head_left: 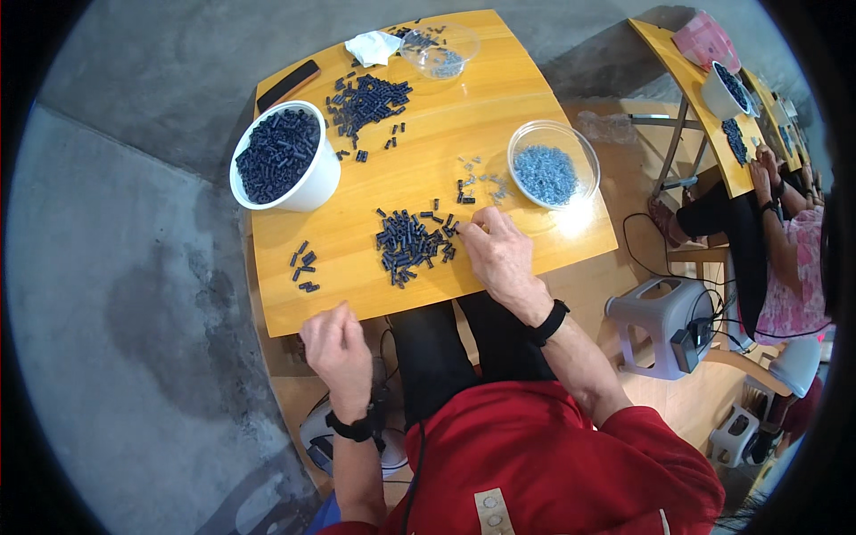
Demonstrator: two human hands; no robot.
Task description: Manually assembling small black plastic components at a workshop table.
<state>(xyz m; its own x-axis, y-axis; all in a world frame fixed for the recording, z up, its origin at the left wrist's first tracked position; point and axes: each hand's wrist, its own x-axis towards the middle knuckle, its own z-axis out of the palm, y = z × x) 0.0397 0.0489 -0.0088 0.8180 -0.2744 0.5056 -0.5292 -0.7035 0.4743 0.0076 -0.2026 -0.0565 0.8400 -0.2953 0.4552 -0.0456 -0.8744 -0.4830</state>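
My right hand rests at the right side of a pile of small black cylindrical parts, its thumb and fingers pinched together. What lies between those fingertips is too small to make out. My left hand is curled closed just off the near left edge of the wooden table, and its fingers hide anything inside. A few loose black parts lie on the tabletop beyond it. Small clear pieces are scattered past my right hand, beside a round clear bowl of bluish transparent pieces.
A white bucket full of black parts stands at the left. Behind it are a larger black heap, a dark bar-shaped object, white tissue and another clear bowl. To the right are a grey stool and a person's hands.
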